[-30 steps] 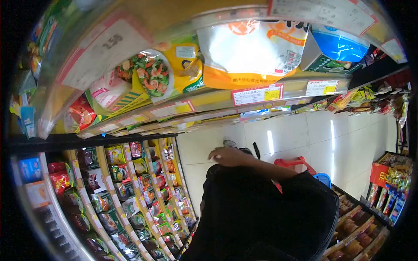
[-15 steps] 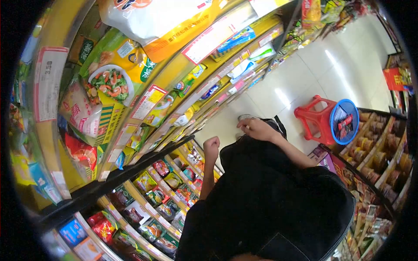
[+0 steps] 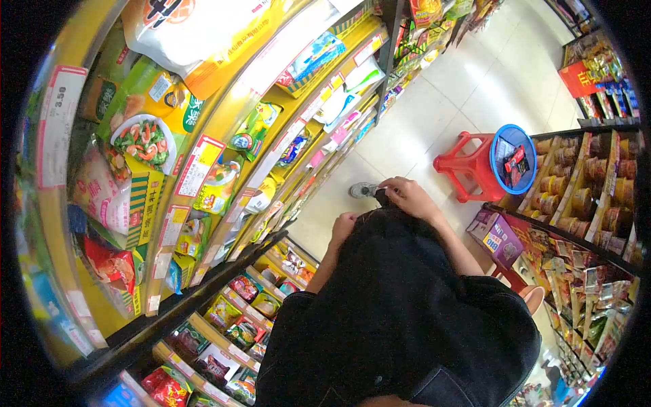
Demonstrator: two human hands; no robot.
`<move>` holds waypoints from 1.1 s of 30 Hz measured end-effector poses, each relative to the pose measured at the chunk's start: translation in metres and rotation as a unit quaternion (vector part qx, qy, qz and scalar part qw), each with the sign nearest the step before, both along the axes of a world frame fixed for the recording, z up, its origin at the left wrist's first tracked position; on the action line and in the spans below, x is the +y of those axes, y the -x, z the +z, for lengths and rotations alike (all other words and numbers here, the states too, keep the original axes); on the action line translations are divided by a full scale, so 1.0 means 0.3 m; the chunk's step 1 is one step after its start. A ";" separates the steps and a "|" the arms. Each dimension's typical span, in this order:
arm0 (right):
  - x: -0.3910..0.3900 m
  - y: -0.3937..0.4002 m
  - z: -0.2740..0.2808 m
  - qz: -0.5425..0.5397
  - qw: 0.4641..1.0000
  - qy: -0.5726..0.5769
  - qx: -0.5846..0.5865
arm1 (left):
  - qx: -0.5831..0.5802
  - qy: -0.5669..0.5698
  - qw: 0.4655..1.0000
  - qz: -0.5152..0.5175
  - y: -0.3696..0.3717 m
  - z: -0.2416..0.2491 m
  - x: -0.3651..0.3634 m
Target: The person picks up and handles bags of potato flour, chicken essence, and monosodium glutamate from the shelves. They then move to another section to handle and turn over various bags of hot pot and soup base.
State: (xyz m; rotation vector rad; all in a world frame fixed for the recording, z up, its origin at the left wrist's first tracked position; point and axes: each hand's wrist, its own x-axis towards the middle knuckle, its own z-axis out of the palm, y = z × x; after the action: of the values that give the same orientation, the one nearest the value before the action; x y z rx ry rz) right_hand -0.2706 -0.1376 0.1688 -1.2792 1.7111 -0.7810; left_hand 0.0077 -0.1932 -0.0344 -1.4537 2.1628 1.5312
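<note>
My right hand [image 3: 411, 198] is closed at the front edge of the black shirt [image 3: 400, 305] I am wearing, with its fingertips pinching the dark cloth. My left hand [image 3: 344, 225] is curled shut beside the same front edge, close to the shelves; what its fingers hold, if anything, is hidden. Beyond the hands, a grey shoe [image 3: 363, 190] shows on the floor.
Shelves of packaged food [image 3: 142, 146] with price tags [image 3: 200, 165] line the left. To the right stand a red stool [image 3: 468, 166], a blue basket [image 3: 532, 159] with packets inside, a purple carton [image 3: 498, 237] and racks of small tubs [image 3: 583, 200].
My two hands have come closer together at the shirt front. The right one has gone from loosely bent fingers to a pinch on the cloth. The view has shifted, showing more of the right-hand racks.
</note>
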 end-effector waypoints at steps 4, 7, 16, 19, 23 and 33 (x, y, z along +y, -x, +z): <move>-0.022 -0.012 0.029 -0.029 0.999 0.008 -0.024 | -0.040 -0.031 0.998 0.031 -0.199 -0.063 -0.007; -0.044 -0.032 0.054 -0.042 0.998 0.039 -0.036 | -0.090 -0.010 0.996 0.025 -0.399 -0.219 0.063; -0.282 0.086 0.236 -0.181 0.955 0.165 -0.169 | -0.076 -0.009 0.993 0.085 -0.572 -0.167 0.332; -0.354 0.109 0.349 -0.210 0.928 0.229 -0.207 | -0.081 -0.019 0.990 0.111 -0.549 -0.166 0.359; -0.358 0.048 0.359 -0.181 0.914 0.250 -0.263 | -0.085 -0.024 0.986 0.144 -0.530 -0.166 0.370; -0.397 0.028 0.540 -0.170 0.857 0.304 -0.379 | -0.086 -0.027 0.972 0.215 -0.494 -0.169 0.385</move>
State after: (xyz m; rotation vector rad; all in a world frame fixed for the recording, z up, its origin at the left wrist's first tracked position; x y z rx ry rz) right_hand -0.2788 -0.2566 0.3307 -0.8334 1.0511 -1.8622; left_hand 0.1560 -0.0776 -0.0852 -2.0501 1.7710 1.4939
